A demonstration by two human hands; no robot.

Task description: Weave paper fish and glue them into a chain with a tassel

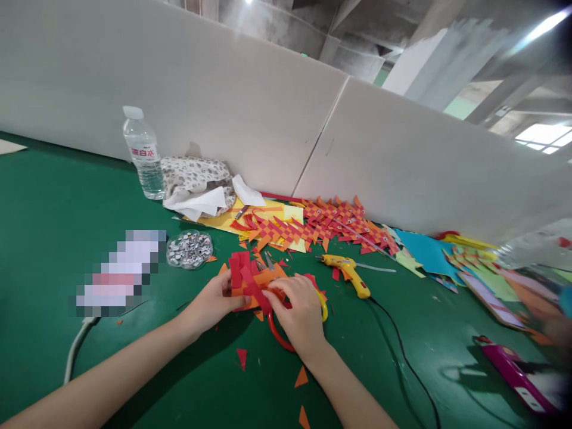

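My left hand (212,304) pinches the left side of a partly woven piece of red and orange paper strips (241,271). My right hand (304,313) has its thumb and fingers closed on a red paper strip (255,290) that crosses the orange ones at a slant. Under and beside the right hand lies a pair of scissors (279,335), one handle loop red and the other yellow; its middle is hidden. Small red and orange paper scraps (242,358) are scattered around both hands.
A yellow glue gun (348,271) with a black cord lies to the right. Behind are woven paper fish (330,220), a cloth bag (196,179) and a water bottle (143,155). A dish of googly eyes (190,249) stands left; a purple power strip (513,375) lies right.
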